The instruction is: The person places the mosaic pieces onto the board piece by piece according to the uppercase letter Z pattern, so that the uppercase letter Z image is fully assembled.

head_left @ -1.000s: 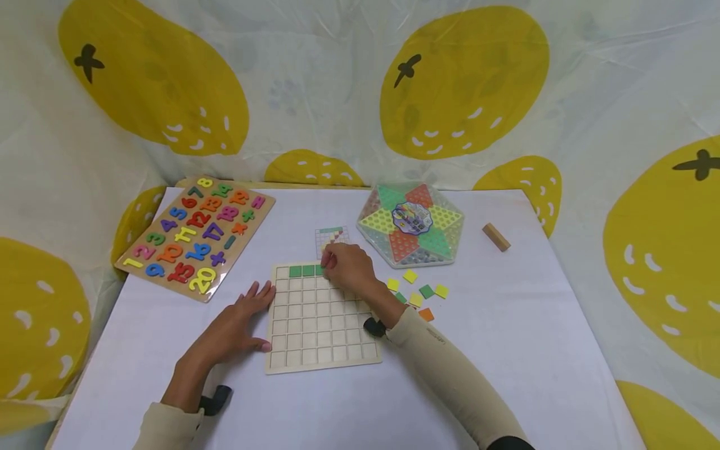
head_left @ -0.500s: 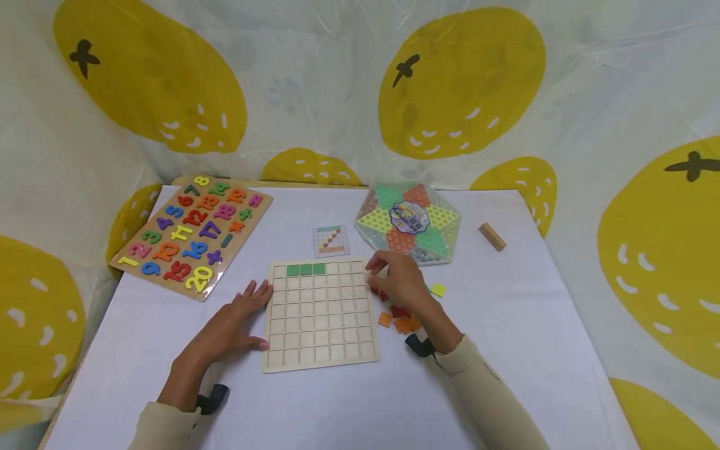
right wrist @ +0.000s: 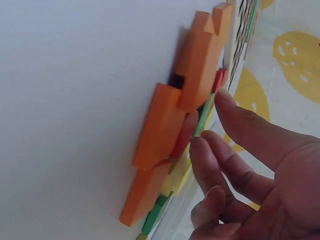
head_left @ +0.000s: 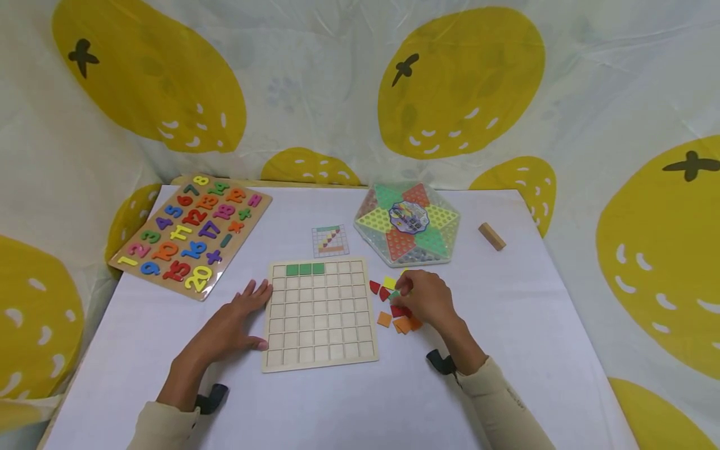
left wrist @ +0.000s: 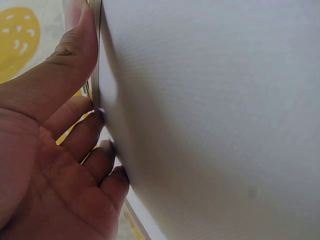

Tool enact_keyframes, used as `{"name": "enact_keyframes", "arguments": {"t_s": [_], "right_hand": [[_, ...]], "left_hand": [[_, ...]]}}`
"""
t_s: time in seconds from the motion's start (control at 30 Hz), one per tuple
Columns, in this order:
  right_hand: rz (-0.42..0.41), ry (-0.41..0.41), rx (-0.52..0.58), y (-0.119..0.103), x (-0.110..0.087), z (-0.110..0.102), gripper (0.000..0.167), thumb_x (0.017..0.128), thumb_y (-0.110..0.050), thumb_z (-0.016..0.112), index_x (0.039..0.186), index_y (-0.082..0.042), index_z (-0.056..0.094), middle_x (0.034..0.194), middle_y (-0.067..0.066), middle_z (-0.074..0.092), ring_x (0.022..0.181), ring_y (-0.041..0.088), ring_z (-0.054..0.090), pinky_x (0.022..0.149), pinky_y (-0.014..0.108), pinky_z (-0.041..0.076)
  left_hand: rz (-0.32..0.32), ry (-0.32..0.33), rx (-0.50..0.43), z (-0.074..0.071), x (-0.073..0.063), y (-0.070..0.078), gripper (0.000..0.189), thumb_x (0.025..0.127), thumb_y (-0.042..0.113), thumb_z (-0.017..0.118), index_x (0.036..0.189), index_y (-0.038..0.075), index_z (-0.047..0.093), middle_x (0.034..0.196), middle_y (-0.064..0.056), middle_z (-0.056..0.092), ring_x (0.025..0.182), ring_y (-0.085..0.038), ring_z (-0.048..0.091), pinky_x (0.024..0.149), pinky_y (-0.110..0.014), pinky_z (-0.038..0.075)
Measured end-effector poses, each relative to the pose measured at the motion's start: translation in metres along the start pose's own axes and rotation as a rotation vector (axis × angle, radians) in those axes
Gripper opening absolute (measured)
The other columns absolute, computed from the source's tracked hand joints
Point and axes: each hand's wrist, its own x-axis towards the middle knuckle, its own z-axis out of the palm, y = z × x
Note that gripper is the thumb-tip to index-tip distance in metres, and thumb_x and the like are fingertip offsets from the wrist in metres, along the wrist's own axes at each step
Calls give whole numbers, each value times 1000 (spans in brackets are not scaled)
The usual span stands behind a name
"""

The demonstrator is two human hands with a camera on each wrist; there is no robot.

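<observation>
A square wooden grid board point(head_left: 312, 325) lies on the table, with three green tiles point(head_left: 305, 269) side by side in its top row. My left hand point(head_left: 233, 328) rests along the board's left edge, thumb and fingers spread apart; its fingertips point(left wrist: 97, 120) meet that edge in the left wrist view. Right of the board, my right hand point(head_left: 424, 298) reaches into a loose pile of pieces, its thumb and index finger at opposite sides of a green tile point(head_left: 395, 295). Around it lie orange tiles point(right wrist: 160, 125), a yellow tile point(head_left: 389, 283) and red rounded pieces point(head_left: 375, 287), partly hidden by the hand.
A printed pattern card point(head_left: 330, 241) lies behind the board. Farther back is a hexagonal Chinese checkers set point(head_left: 407, 222) in clear wrap. A number puzzle board point(head_left: 191, 234) is at the back left, and a small wooden block point(head_left: 492, 237) at the right.
My right hand has drawn back from the board's top row to the pile on the right, uncovering the third green tile and the card. My left hand stays at the board's edge.
</observation>
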Motion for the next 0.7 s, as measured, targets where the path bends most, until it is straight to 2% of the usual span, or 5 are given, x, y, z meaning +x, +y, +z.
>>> {"name": "enact_keyframes", "arguments": {"t_s": [0.17, 0.3, 0.4, 0.57, 0.7], "right_hand": [[-18, 1, -8, 2, 1, 5, 24, 81, -26, 93, 95, -16, 76, 81, 0, 65, 81, 20, 58, 60, 29, 47], [-32, -6, 34, 0, 1, 4, 23, 82, -21, 93, 94, -17, 73, 80, 1, 64, 77, 19, 58, 58, 28, 47], [-52, -12, 79, -4, 1, 1, 20, 86, -17, 89, 97, -18, 72, 79, 1, 64, 72, 20, 58, 54, 28, 47], [-152, 4, 140, -17, 3, -5, 14, 90, -15, 85, 100, -19, 77, 80, -1, 68, 80, 20, 58, 53, 29, 47], [-203, 12, 150, -31, 10, -5, 12, 90, -20, 85, 99, -21, 77, 81, -3, 70, 74, 18, 57, 54, 28, 43]], "left_hand": [[1, 4, 2, 1, 0, -1, 123, 65, 30, 101, 166, 11, 34, 175, -12, 27, 164, -44, 17, 128, -70, 22], [11, 11, -2, 0, 0, 0, 122, 65, 31, 101, 166, 10, 35, 174, -13, 28, 164, -44, 19, 129, -68, 23], [17, 15, -5, 1, 0, 0, 122, 64, 30, 101, 165, 10, 36, 174, -13, 29, 164, -44, 19, 129, -66, 23], [14, 14, -5, 1, 0, -1, 123, 63, 29, 102, 165, 10, 36, 175, -12, 28, 164, -43, 19, 130, -65, 23], [3, 4, -10, 3, 1, -3, 124, 64, 28, 102, 166, 12, 34, 175, -10, 26, 165, -42, 17, 131, -65, 22]]}}
